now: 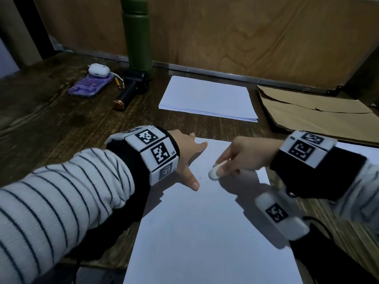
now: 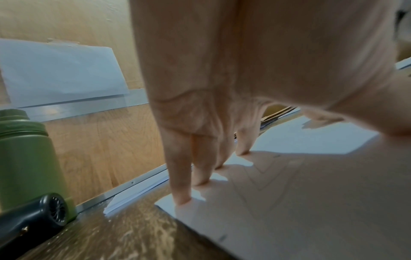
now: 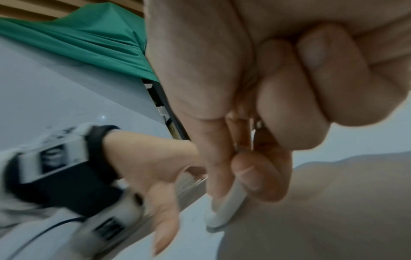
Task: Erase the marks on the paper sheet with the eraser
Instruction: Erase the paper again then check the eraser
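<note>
We are in the rubbing step: our right hand [image 1: 244, 154] pinches the white eraser [image 1: 214, 172] in a closed grip, its tip pressed to the paper sheet [image 1: 205, 232] lying on the worktop [image 1: 61, 119] near us. Our left hand [image 1: 187, 152], fingers straight, pins the sheet's far corner. Any remaining marks look faint; the next move probably calls for short strokes while we keep the sheet held flat.

Matt white paper sheet [image 1: 205, 222] on worn, grainy wood table [image 1: 51, 119] w/ metal edging.
</note>
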A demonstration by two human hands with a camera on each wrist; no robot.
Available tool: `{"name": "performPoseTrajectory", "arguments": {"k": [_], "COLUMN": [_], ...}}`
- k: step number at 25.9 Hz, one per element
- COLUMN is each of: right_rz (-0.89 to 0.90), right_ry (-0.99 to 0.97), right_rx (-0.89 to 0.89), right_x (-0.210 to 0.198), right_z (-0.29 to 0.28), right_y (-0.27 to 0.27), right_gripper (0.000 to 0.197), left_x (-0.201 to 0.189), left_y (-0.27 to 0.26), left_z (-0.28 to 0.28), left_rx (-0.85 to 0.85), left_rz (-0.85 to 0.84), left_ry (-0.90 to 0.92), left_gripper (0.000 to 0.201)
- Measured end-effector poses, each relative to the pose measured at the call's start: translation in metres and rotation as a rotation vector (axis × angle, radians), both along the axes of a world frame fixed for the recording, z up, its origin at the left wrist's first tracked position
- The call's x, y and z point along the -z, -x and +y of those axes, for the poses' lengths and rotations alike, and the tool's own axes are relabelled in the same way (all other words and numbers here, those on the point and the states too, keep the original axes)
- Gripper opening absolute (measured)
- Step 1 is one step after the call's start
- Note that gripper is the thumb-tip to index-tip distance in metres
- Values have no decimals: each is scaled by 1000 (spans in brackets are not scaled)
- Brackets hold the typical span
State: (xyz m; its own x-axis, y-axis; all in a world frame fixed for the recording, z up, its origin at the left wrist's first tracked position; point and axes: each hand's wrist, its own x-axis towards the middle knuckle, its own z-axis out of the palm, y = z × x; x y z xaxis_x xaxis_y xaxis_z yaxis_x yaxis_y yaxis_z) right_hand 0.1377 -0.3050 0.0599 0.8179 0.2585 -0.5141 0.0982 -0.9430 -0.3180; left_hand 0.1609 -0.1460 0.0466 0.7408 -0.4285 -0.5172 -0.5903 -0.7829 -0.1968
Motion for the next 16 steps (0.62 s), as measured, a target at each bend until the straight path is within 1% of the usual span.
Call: {"name": "performPoseTrajectory", "arguments": {"k": [2, 3, 4, 5, 7, 8, 9, 10, 13, 15, 16], "right_rz": [-136, -186, -212, -202, -67, 5, 24, -10, -186, -198, -155], "right_ry": [-43, -69, -81, -69, -5, 23, 28, 17, -38, -45, -34], "right_rx": [136, 163, 142, 79, -64, -85, -70, -37, 104, 82, 35], "right_x": [0, 1, 3, 5, 3, 0, -2, -2, 2, 5, 6], "right_z": [5, 7, 6, 1, -6, -7, -6, -2, 12, 9, 3], "right_y": [-19, -24, -26, -23, -8, -3, -3, -9, -34, -35, -30], "right_gripper": [30, 30, 29, 28, 26, 27, 28, 29, 28, 28, 30], "left_x": [0, 1, 1, 1, 3, 4, 5, 5, 6, 7, 6], "left_y": [0, 0, -1, -1, -1, -1, -1, -2, -1, -1, -1], "left_z": [1, 1, 2, 3, 2, 2, 3, 4, 6, 6, 5], "left_rx": [9, 12, 12, 8, -3, -16, -29, -38, -42, -31, -29], "left_rz": [-1, -5, -9, -9, -9, -14, -19, -22, -29, -48, -51], "left_ry": [10, 11, 12, 13, 13, 19, 31, 45, 53, 43, 35], "left_gripper": [112, 112, 112, 112, 115, 116, 115, 112, 108, 111, 113]}}
